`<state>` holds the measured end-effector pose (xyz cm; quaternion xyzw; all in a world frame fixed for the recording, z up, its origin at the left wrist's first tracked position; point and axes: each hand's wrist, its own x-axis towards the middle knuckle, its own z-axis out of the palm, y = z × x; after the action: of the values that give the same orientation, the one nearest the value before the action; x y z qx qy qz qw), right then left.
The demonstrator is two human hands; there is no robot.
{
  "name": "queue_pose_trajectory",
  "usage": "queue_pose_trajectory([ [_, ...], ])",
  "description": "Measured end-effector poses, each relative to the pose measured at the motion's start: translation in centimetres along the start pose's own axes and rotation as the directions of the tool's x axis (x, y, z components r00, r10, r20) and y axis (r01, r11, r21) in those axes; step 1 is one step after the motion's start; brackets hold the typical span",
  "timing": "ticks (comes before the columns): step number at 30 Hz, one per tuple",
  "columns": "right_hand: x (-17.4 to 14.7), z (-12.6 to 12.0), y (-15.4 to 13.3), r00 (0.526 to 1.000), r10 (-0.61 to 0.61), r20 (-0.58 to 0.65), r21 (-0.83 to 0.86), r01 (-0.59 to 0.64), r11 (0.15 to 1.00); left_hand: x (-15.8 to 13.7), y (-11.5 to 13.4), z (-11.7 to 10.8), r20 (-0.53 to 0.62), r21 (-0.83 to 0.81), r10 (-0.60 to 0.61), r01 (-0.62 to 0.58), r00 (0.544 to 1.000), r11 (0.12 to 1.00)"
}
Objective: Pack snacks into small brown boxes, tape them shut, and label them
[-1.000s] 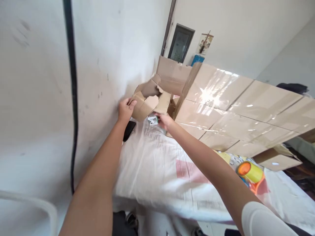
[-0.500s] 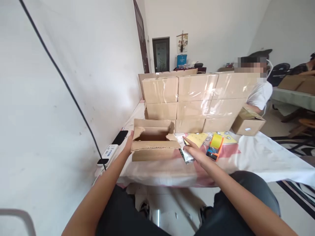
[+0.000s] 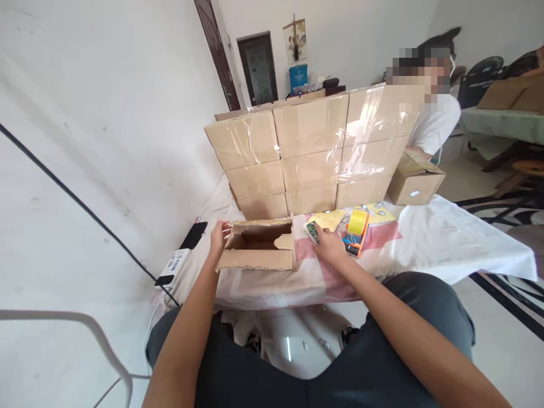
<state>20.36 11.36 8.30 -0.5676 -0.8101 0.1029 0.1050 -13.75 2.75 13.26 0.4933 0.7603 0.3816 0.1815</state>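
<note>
1. Carton [image 3: 255,260] stood open-topped and rough-edged near the tabletop's [image 3: 476,238] front edge, toward its left side.
2. The left hand [image 3: 217,239] had its fingers against the carton's left end; whether they pinched the wall, I couldn't tell.
3. The right hand [image 3: 331,246] pinched a small green-and-white packet [image 3: 313,232] just beyond the carton's right end.
4. A tape dispenser [image 3: 357,226] with a yellow roll lay just right of that hand.
5. Stacked cartons [image 3: 312,164] rose behind, along the tabletop's back edge.
6. A black phone [image 3: 194,235] lay by the left edge.
</note>
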Motion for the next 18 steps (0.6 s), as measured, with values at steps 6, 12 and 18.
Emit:
queue_pose_trajectory([
  [6, -0.5, -0.2, 0.6, 0.999, 0.051, 0.009, 0.192, -0.052, 0.980, -2.8, 0.4, -2.7, 0.249, -0.088, 0.005, 0.017, 0.968, 0.996],
  [12, 0.0, -1.0, -0.4, 0.985, 0.157, 0.073, 0.913, -0.130, 0.388, -5.4, 2.3, -1.6, 0.118, 0.199, -0.041, 0.017, 0.992, 0.980],
  [18, -1.5, -6.6, -0.9, 0.985, 0.062, -0.160, 0.969, 0.169, -0.179, -5.4, 2.4, -2.2, 0.110, 0.136, -0.080, 0.065, 0.991, 0.989],
])
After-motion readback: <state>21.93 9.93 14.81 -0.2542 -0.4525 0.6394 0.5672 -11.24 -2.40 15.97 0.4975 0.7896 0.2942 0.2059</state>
